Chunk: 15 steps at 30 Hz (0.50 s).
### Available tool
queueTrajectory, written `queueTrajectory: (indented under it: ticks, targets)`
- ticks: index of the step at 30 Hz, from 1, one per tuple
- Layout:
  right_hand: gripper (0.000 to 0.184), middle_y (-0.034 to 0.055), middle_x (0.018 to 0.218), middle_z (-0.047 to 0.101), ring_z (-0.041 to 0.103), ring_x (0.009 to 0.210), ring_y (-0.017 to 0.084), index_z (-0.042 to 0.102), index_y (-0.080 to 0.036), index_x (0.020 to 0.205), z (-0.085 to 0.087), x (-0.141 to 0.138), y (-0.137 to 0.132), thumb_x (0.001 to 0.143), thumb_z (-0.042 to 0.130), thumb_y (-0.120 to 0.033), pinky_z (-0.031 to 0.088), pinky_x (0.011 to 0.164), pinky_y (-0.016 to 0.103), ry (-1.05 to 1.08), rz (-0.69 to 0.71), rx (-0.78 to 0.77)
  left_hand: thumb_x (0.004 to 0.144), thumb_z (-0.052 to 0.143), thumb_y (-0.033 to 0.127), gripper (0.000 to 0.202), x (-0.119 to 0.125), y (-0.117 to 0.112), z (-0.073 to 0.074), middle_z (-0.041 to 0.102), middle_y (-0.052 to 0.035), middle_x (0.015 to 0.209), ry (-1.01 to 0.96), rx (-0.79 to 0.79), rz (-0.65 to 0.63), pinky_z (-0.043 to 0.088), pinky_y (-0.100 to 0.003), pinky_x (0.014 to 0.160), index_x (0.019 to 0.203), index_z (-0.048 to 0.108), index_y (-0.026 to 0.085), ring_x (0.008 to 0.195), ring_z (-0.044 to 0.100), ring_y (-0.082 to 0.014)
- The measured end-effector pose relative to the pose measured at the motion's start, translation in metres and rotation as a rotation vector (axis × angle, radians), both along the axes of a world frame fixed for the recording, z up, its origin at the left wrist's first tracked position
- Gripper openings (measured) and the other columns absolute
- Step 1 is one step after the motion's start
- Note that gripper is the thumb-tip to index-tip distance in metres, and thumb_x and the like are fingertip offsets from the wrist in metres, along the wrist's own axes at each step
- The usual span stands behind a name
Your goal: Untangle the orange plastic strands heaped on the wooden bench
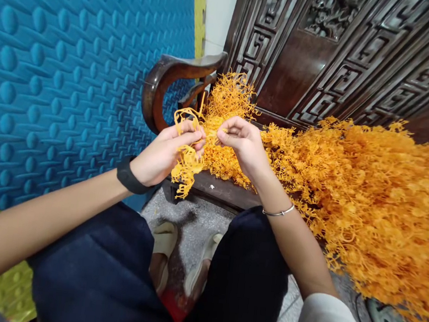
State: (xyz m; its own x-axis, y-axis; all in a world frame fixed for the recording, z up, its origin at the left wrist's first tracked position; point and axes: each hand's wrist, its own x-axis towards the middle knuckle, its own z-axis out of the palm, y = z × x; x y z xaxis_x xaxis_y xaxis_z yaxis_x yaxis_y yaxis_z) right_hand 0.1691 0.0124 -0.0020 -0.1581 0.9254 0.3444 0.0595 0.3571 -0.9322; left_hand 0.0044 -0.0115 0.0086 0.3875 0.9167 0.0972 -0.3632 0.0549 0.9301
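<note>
My left hand point(178, 147) is closed on a yellow-orange plastic strand piece point(185, 171), thin and branching. Part of it loops above the fingers and a curly cluster dangles below them. Close by on the right, my right hand point(241, 141) has thumb and fingers pinched together; whatever sits between the tips is too small to name. The hands are a short gap apart, in front of a heap of similar orange plastic pieces point(231, 99) on the dark wooden seat point(227, 190).
A far larger orange pile point(385, 198) spreads along the right. Behind stands a carved dark wooden backrest point(295, 72), with a curved armrest point(157, 82) left of the heap. Blue textured matting point(75, 66) covers the left side. Below are my knees and sandals point(165, 237) on speckled floor.
</note>
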Motion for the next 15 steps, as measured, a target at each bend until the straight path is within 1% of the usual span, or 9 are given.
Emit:
queueTrajectory:
  ticks: [2,4,6,8,10,12,15]
  targets:
    - [0.015,-0.0028,0.065,0.053,0.051,0.061,0.008,0.049,-0.019,0.070,0.000,0.017,0.010,0.071,0.063,-0.024,0.042,0.058,0.025,0.012,-0.079,0.022,0.076,0.057,0.012,0.009,-0.001,-0.003,0.001,0.048,0.0021,0.061,-0.041,0.010,0.031,0.039,-0.020,0.049,0.069,0.052,0.015,0.052,0.046,-0.0065]
    - [0.013,-0.0027,0.065,0.053,0.051,0.060,0.008,0.048,-0.020,0.070,0.000,0.045,0.023,0.073,0.060,-0.024,0.041,0.058,0.025,0.036,-0.219,0.077,0.075,0.057,0.011,0.012,-0.005,-0.008,0.004,0.050,0.0015,0.064,-0.059,0.051,0.104,0.039,-0.020,0.048,0.067,0.050,0.016,0.052,0.046,-0.0063]
    - [0.009,-0.0030,0.065,0.052,0.049,0.061,0.008,0.049,-0.021,0.073,-0.004,0.077,0.038,0.075,0.057,-0.024,0.040,0.059,0.025,0.043,-0.388,0.139,0.076,0.058,0.013,0.010,-0.008,-0.012,0.007,0.054,0.0004,0.069,-0.019,0.099,0.157,0.042,-0.022,0.053,0.070,0.051,0.016,0.057,0.051,-0.0079]
    - [0.008,-0.0024,0.064,0.053,0.047,0.060,0.009,0.052,-0.020,0.072,-0.012,0.101,0.051,0.071,0.059,-0.020,0.038,0.059,0.026,-0.060,-0.533,0.140,0.077,0.059,0.017,0.007,-0.009,-0.015,0.009,0.058,-0.0011,0.073,0.048,0.150,0.161,0.047,-0.024,0.061,0.074,0.053,0.017,0.066,0.057,-0.0111]
    - [0.007,-0.0015,0.066,0.054,0.046,0.061,0.010,0.056,-0.019,0.071,-0.024,0.113,0.063,0.067,0.062,-0.018,0.039,0.062,0.028,-0.241,-0.615,0.153,0.078,0.060,0.020,0.007,-0.008,-0.015,0.008,0.062,-0.0027,0.077,0.092,0.212,0.144,0.049,-0.027,0.069,0.078,0.054,0.017,0.073,0.060,-0.0138]
    - [0.007,-0.0005,0.068,0.055,0.047,0.063,0.012,0.060,-0.018,0.073,-0.038,0.117,0.072,0.067,0.063,-0.019,0.041,0.067,0.031,-0.389,-0.680,0.165,0.079,0.060,0.023,0.009,-0.008,-0.013,0.005,0.064,-0.0040,0.081,0.112,0.270,0.132,0.050,-0.028,0.072,0.082,0.055,0.017,0.076,0.062,-0.0149]
    - [0.016,0.0011,0.069,0.055,0.051,0.066,0.014,0.062,-0.016,0.085,-0.057,0.119,0.083,0.071,0.061,-0.023,0.044,0.071,0.035,-0.474,-0.758,0.090,0.080,0.061,0.025,0.011,-0.009,-0.009,0.001,0.064,-0.0046,0.085,0.121,0.325,0.115,0.050,-0.028,0.071,0.084,0.054,0.017,0.076,0.061,-0.0145]
